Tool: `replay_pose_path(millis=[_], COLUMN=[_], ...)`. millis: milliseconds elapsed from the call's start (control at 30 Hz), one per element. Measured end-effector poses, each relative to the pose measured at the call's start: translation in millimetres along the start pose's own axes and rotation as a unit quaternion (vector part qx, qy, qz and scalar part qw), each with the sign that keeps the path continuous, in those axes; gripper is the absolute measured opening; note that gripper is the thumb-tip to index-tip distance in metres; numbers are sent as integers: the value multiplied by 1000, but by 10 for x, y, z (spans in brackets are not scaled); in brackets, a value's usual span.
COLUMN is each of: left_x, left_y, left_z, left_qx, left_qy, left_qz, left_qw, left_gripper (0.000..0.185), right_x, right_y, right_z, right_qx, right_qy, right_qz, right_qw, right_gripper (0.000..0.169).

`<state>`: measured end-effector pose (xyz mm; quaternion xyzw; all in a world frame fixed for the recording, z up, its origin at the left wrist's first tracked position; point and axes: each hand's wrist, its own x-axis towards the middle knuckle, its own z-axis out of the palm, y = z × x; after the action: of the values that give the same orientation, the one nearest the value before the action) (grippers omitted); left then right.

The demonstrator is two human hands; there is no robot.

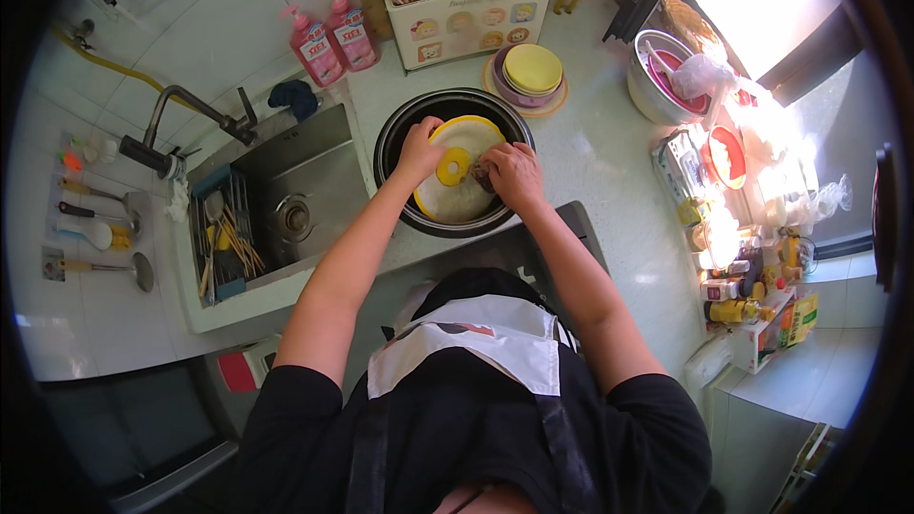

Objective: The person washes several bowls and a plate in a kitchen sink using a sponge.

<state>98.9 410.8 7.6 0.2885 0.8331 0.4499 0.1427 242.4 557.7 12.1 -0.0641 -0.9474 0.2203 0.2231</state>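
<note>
A pale round dish (457, 203) with a yellow rim and a yellow ring at its middle is tilted inside a black round pot (383, 157). My left hand (420, 150) grips the dish's upper left edge, thumb over its face. On the dish's right side, my right hand (513, 170) presses a dark, brownish scourer (482, 175) against the surface; the fingers partly cover it. The pot's inner bottom is mostly hidden by the dish and my hands.
Left of the pot is a steel sink (325, 164) with a rack (232, 228) of chopsticks and utensils. Stacked bowls (533, 68) stand behind the pot, near two pink pump bottles (335, 43) and a utensil holder (468, 25). Along the right are a large pot (643, 103) and several condiment bottles (735, 310).
</note>
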Motion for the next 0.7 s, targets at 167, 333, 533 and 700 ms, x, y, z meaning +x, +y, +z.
replay_pose_path(millis=[167,333,533,700], left_x=[-90,-298,-365,-327], left_y=[-78,80,-62,-24], left_z=[-48,-50,54,-34], left_qx=[-199,-199,-244,-228], left_qy=[-69,-74,55,147], left_qz=[-40,-36,-30,86], left_qw=[977,977,968,959], left_gripper=[42,56,60,55], right_x=[5,1,81,147], right_y=[1,65,49,38], right_z=[30,92,161,281], right_qx=[-31,-96,-133,-50], right_qy=[-18,-79,-165,-186], right_qz=[-7,-30,-16,72], right_qw=[999,992,977,979], right_gripper=[11,16,19,16])
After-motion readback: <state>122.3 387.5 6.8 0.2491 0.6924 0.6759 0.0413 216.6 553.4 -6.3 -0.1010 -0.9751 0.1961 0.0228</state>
